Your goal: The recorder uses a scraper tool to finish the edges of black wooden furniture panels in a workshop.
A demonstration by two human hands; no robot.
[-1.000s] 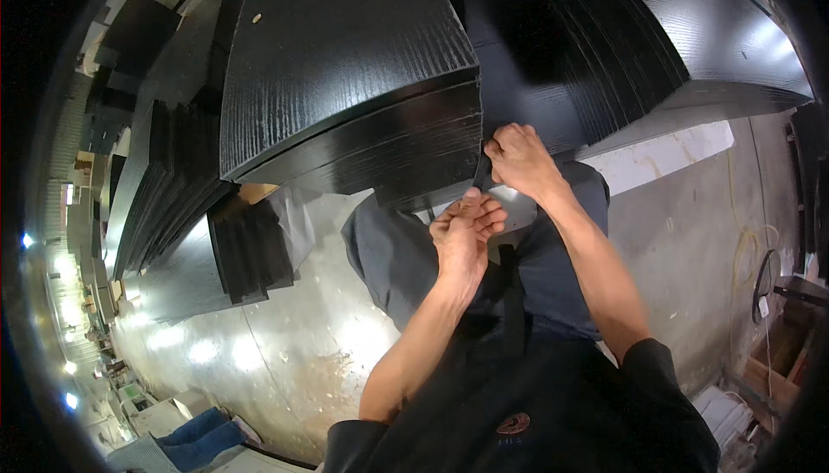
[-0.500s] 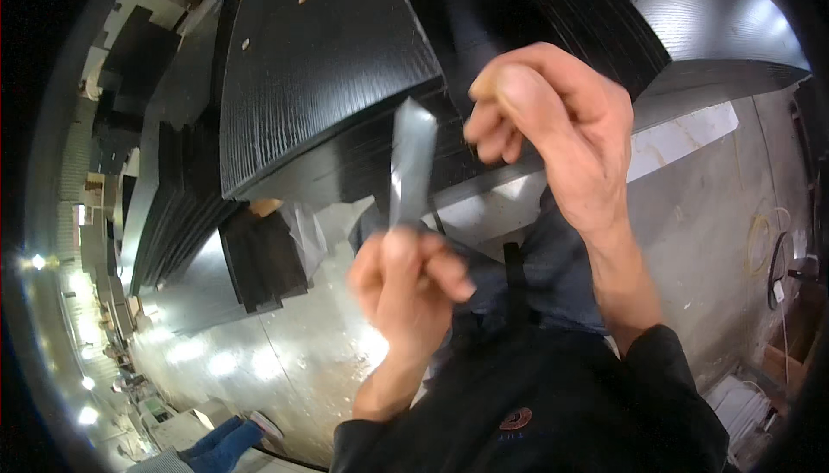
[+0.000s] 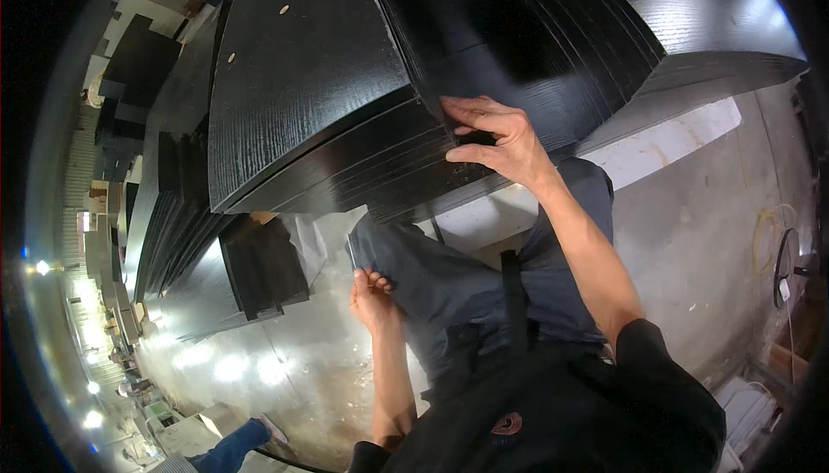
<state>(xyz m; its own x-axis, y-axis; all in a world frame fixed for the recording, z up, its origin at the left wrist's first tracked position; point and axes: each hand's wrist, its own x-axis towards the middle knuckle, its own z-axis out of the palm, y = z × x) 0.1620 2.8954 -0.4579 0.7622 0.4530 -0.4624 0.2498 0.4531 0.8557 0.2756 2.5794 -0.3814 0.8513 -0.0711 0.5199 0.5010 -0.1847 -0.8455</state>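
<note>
Black wood-grain panels [image 3: 311,84] are stacked ahead, and the corner of the upper panel [image 3: 553,50] is gripped by the right hand [image 3: 501,140], fingers curled over its edge. The left hand [image 3: 373,296] is held low beside the grey trousers [image 3: 449,274], loosely closed around a thin grey strip [image 3: 351,253]. Smaller dark boards [image 3: 259,270] lie on the concrete floor [image 3: 691,231] to the left.

Concrete floor [image 3: 691,240], grey, stained, glare patches lower left. Rows of stacked black panels [image 3: 164,214] along the left, running back into the hall. Bright lamps [image 3: 39,267] at the far left edge. White board [image 3: 665,140] flat on floor. Yellow cable coil [image 3: 768,231] and wood scraps [image 3: 790,361] at right.
</note>
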